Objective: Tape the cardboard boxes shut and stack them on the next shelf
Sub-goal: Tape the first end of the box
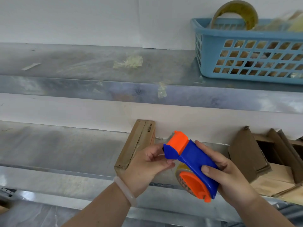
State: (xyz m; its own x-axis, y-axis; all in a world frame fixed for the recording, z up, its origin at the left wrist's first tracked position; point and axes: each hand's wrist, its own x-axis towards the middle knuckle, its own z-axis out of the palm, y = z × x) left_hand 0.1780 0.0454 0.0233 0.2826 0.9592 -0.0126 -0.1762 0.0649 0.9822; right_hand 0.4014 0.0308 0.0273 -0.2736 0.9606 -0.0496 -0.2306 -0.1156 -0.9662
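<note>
Head view: right hand (pixel 229 176) clasps tape dispenser (pixel 193 159), left hand (pixel 146 163) pinches its front, likely freeing tape for lower-right open box (pixel 262 161).

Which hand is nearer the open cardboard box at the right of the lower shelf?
Right. The right hand, gripping the tape dispenser, sits just left of the open cardboard box; the left hand holds the dispenser's front end, farther left.

Bright, even light; wide-angle bending, blurred top-right corner.
</note>
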